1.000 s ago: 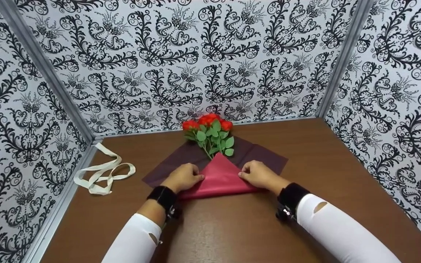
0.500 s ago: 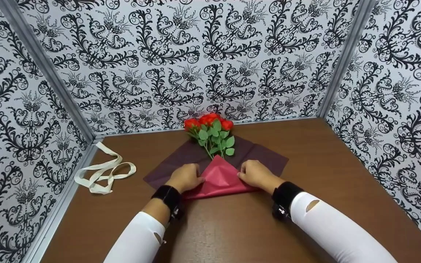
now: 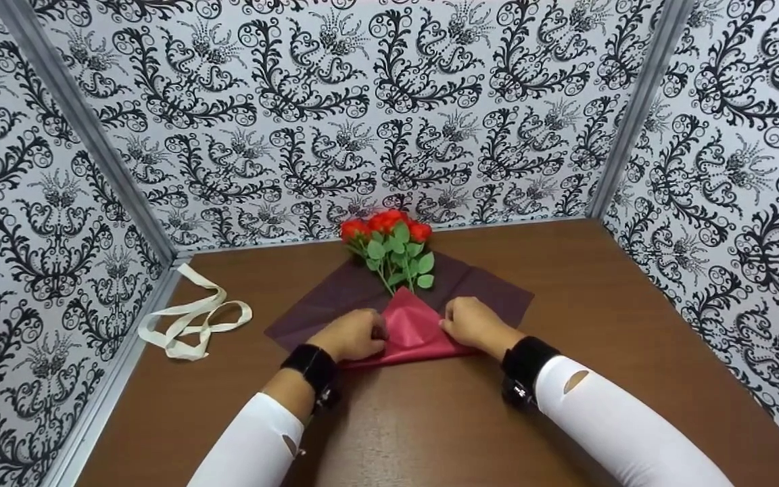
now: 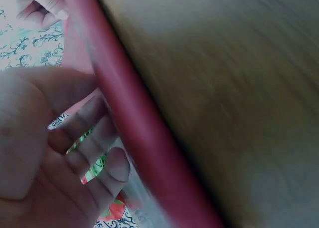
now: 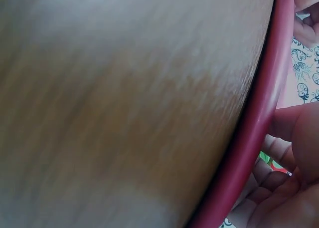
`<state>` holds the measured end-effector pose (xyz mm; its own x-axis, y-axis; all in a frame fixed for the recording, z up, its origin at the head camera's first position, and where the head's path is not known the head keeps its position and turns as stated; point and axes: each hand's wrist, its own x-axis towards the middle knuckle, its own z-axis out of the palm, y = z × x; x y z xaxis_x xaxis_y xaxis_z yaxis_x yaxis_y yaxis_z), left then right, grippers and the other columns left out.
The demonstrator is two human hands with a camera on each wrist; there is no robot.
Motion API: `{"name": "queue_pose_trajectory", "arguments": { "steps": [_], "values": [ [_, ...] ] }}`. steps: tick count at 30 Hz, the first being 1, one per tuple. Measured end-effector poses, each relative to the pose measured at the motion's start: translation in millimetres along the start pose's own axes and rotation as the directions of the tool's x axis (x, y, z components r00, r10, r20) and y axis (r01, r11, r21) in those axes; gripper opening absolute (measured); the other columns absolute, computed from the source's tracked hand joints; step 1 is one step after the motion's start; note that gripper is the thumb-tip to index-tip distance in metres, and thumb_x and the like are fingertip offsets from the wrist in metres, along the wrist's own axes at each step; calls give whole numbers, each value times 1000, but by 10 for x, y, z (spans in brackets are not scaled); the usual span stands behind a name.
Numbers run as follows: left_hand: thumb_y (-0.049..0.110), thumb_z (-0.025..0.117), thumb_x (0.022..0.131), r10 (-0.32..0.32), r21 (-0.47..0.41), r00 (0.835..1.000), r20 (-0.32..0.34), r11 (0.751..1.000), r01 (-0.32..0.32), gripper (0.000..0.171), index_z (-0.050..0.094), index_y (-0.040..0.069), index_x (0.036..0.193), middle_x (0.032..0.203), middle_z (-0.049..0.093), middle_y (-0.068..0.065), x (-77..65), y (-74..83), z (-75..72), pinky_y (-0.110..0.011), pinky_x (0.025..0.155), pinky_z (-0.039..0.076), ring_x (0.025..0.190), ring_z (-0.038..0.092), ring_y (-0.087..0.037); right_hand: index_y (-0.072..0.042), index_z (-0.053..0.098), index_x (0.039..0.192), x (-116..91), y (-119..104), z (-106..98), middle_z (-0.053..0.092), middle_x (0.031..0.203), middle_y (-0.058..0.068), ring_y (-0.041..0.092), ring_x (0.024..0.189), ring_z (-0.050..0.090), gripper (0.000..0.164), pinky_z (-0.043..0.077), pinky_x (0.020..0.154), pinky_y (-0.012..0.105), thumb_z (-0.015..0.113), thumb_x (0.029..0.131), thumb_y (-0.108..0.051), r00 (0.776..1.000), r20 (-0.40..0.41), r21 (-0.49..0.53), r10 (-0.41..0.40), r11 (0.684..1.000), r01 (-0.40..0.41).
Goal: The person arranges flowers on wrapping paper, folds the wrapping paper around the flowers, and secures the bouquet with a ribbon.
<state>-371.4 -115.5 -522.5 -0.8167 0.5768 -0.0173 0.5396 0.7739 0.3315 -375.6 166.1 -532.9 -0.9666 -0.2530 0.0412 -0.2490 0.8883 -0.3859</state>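
Red artificial roses (image 3: 387,222) with green leaves (image 3: 399,250) lie on a sheet of wrapping paper (image 3: 322,304), dark on its upper face. Its near part is folded up over the stems as a red triangular flap (image 3: 406,321), with a rounded fold along the near edge. My left hand (image 3: 352,336) holds the flap's left side, thumb and fingertips at the red paper (image 4: 132,113) in the left wrist view. At the flap's right side my right hand (image 3: 474,321) pinches the paper; its thumb meets the red fold (image 5: 259,108) in the right wrist view.
A cream ribbon (image 3: 193,318) lies in loose loops on the brown table (image 3: 416,419), left of the paper. Patterned panels (image 3: 362,122) stand behind the table and at both sides, close beyond the roses.
The flap's tip has come slightly down towards me, and the flap looks more creased. My left hand has shifted a little right along the flap. The right hand has barely moved.
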Motion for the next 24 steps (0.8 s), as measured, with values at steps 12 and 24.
{"name": "queue_pose_trajectory", "arguments": {
  "steps": [12,24],
  "values": [
    [58,85,83,-35,29,999,3,999,35,42,70,19,88,99,63,-1,-45,69,8,-39,87,54,90,61,-19,-17,62,72,-3,-36,14,64,73,1,22,69,61,32,55,70,45,72,98,-33,999,-1,-86,34,996,-34],
    [50,92,78,31,91,999,-21,995,-29,51,74,18,113,109,66,-3,2,75,55,-44,97,56,107,65,-23,-15,65,83,-99,-172,-51,65,86,3,27,86,65,21,55,77,55,79,93,-26,988,-101,-154,-118,983,102]
  ]
}}
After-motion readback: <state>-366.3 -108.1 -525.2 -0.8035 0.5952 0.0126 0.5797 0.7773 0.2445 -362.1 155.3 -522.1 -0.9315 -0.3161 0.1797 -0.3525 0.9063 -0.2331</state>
